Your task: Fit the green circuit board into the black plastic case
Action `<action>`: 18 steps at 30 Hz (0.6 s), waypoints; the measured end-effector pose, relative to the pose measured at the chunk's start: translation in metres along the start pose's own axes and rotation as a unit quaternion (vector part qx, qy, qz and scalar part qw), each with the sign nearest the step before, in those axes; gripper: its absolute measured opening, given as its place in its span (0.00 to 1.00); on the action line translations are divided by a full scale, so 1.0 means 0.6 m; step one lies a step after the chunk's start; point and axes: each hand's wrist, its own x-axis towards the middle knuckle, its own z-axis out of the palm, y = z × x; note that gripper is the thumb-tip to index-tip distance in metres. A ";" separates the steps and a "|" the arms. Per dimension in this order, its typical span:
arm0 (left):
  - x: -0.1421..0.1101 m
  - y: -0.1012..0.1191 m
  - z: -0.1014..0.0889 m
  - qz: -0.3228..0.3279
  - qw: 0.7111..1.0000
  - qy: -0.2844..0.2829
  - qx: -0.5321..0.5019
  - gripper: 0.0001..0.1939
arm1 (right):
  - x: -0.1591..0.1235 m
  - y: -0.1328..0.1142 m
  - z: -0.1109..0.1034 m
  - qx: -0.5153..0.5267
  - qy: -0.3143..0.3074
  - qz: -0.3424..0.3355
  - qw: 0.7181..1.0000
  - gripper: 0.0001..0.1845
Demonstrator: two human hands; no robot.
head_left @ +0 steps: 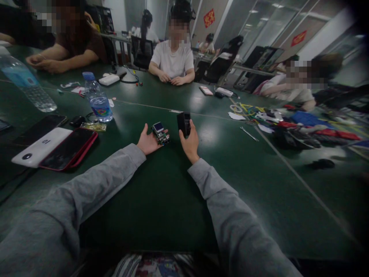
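My left hand [149, 143] is turned palm up, thumb out to the side, and carries a small green circuit board [162, 137]. The board has a little display [158, 127] at its far end and metal ports at its near end. A hand's width to the right, my right hand [190, 141] grips a black plastic case [182, 124] between thumb and fingers. The case is tilted up, with its hollow side towards the right. Board and case are apart from each other, both held over the green table [161, 200].
At left lie a red-cased phone [70, 148], a white power bank [43, 145] and two water bottles [99, 100]. A wrench [249, 134] lies right of my hands, before a heap of cables and tools [302, 127]. Across the table sits a person in white [173, 57].
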 end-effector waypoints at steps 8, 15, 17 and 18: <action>0.003 0.002 -0.007 0.013 1.000 -0.014 0.017 0.43 | -0.002 -0.007 0.002 -0.069 -0.075 0.018 0.995 0.37; -0.009 0.001 0.002 0.031 0.999 -0.008 0.010 0.44 | -0.007 -0.002 0.013 -0.114 -0.114 0.007 0.987 0.35; -0.011 0.001 0.005 0.036 0.999 -0.004 0.006 0.44 | -0.009 0.002 0.017 -0.099 -0.097 -0.001 0.990 0.35; -0.011 0.001 0.006 0.040 0.999 0.001 0.004 0.45 | -0.009 0.004 0.019 -0.089 -0.089 -0.004 0.992 0.36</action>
